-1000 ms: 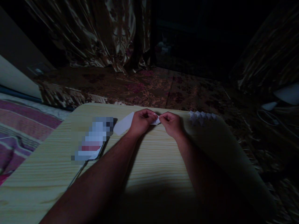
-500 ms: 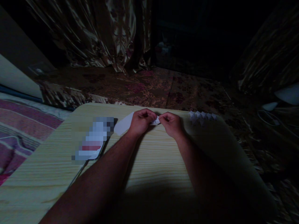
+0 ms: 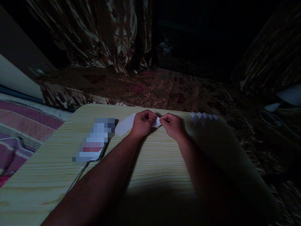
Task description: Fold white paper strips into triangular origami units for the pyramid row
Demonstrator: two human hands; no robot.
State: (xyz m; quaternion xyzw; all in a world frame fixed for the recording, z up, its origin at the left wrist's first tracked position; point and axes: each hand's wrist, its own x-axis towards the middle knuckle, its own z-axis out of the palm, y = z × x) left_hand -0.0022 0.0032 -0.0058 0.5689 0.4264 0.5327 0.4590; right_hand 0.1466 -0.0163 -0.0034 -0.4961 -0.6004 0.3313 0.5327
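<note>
**Left hand (image 3: 144, 123) and right hand (image 3: 172, 124) both pinching one tiny piece of white paper (image 3: 157, 122)**

So the room was super dim, but the hands were easy enough to make out. Neither was spread open. The left had its fingers curled in, thumb and fingertips closed on the left part of the paper. The right was doing much the same from the other side, nipping the right end between thumb and finger, rest of the fingers tucked. The paper sat right between them, near the far edge of the pale wooden worktop (image 3: 162, 163). Couldn't tell if it was resting on the wood or held just above it, and the folds were too small to read.

A bigger white sheet (image 3: 125, 124) lay just left of the left hand, its right end hidden by it. Further left was a pixelated, phone-looking thing (image 3: 95, 138) with a cable (image 3: 77, 177) coming off the near end. Over to the right, apart from the right hand, a cluster of little pointy white shapes (image 3: 204, 116) sat near the far edge.
</note>
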